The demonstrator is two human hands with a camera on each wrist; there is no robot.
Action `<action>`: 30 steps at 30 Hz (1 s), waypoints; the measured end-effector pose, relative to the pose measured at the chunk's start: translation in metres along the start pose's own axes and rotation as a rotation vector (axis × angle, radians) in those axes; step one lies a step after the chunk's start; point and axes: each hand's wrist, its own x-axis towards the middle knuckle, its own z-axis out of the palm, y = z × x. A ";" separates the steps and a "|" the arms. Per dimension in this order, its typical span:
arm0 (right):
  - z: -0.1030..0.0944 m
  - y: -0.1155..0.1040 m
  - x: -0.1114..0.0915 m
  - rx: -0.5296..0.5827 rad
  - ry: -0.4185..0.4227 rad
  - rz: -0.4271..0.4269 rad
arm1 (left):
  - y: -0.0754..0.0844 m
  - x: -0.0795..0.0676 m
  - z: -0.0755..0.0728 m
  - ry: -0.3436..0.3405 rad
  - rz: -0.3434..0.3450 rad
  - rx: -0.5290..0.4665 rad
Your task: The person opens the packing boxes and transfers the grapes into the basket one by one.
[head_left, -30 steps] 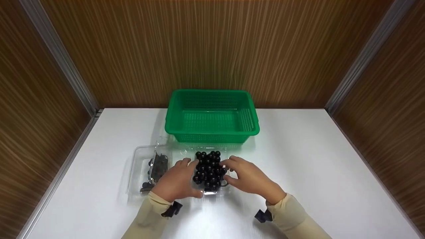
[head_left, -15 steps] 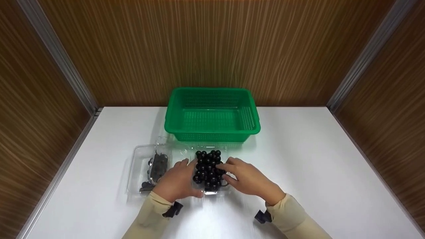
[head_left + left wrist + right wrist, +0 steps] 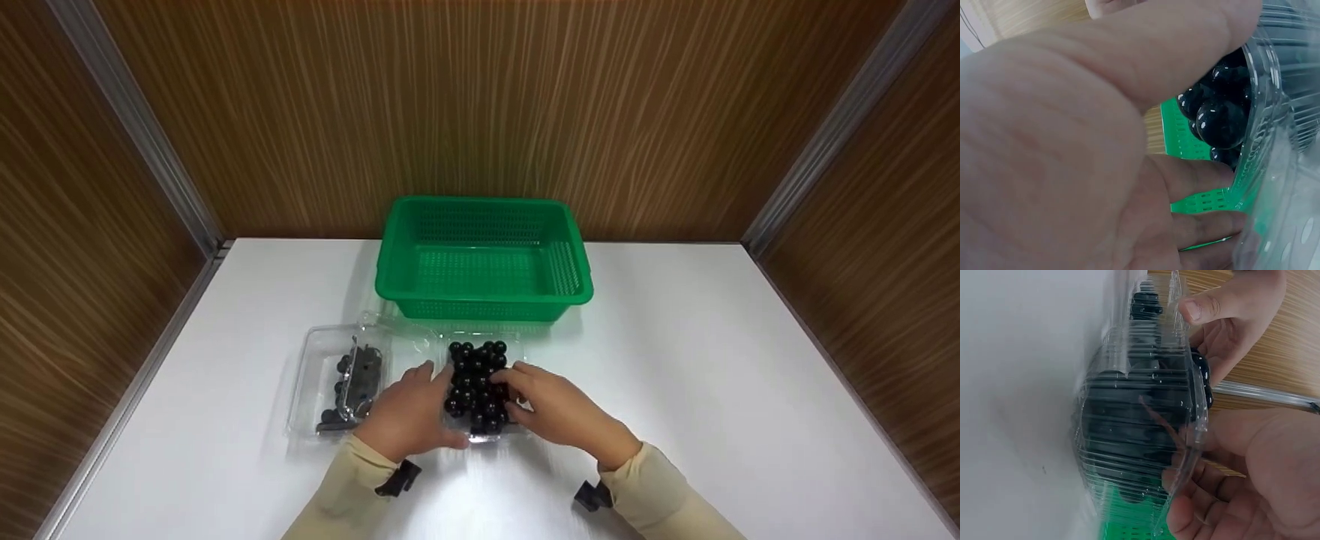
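Round black grapes (image 3: 478, 382), heaped in a bunch, sit in a clear plastic box (image 3: 1129, 410) in front of the green basket. At the box's left side rests my left hand (image 3: 411, 412). Its thumb lies along the front rim, and its rather straight fingers touch the clear wall in the left wrist view. From the right my right hand (image 3: 559, 409) reaches over the rim with bent fingers and pinches at the grapes on that side. Its fingertips are partly hidden by the fruit and blurred through the ridged wall in the right wrist view.
A green perforated basket (image 3: 480, 307) stands behind the box, near the wood-grain back wall (image 3: 480, 105). To the left lies another clear plastic container (image 3: 307, 382) with dark pieces (image 3: 364, 375) in and around it. Wood-grain panels flank the white table (image 3: 675, 352).
My right fingers have moved slightly left over the grapes and bent in among them. In the head view the box and my left hand have shifted slightly right.
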 end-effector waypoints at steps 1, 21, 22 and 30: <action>0.000 0.000 0.000 0.008 0.000 0.004 | 0.000 0.000 0.000 0.001 0.001 0.004; 0.000 -0.001 0.002 -0.013 0.058 0.071 | 0.002 -0.001 -0.002 -0.035 -0.008 0.013; 0.000 -0.001 0.002 -0.014 0.054 0.072 | 0.002 -0.001 -0.002 -0.036 -0.007 0.012; 0.002 0.000 0.000 0.051 -0.001 0.106 | 0.003 -0.003 -0.001 -0.055 -0.011 0.005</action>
